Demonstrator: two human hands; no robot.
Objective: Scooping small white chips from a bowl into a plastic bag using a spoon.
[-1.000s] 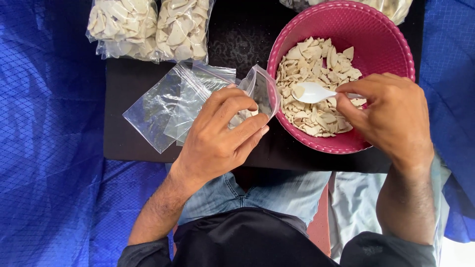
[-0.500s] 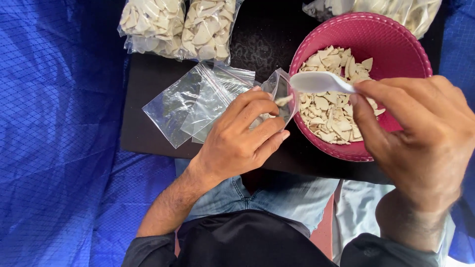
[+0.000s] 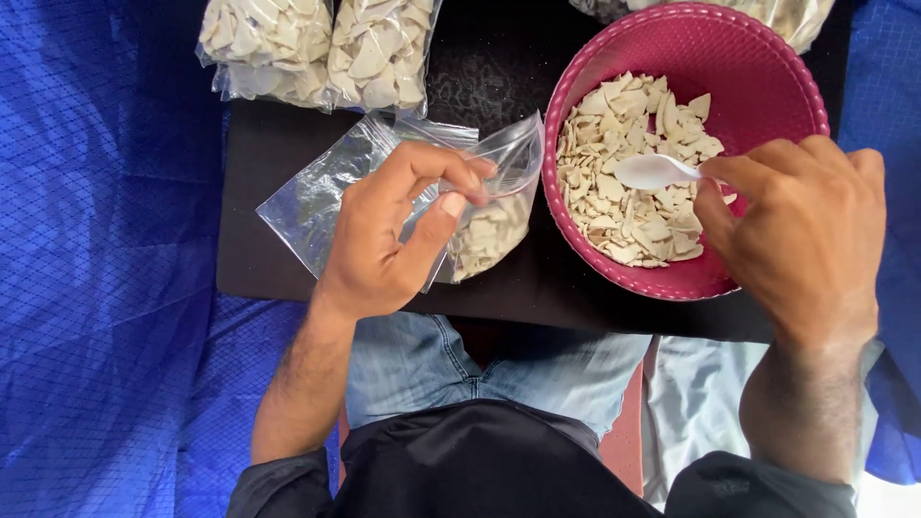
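Observation:
My left hand pinches the open mouth of a small clear plastic bag partly filled with pale chip-like pieces. It rests on a black board beside a pink plastic bowl. My right hand holds a white plastic spoon over the pale pieces in the bowl. The spoon looks empty. Under the held bag lie flat empty clear bags.
Two filled clear bags of the same pieces lie at the back of the board. Another filled bag shows behind the bowl. Blue tarpaulin covers the ground on both sides. My knees in jeans are below the board.
The spoon went from the bowl up to the bag's mouth half a second ago and is now back over the bowl. The left hand keeps hold of the bag.

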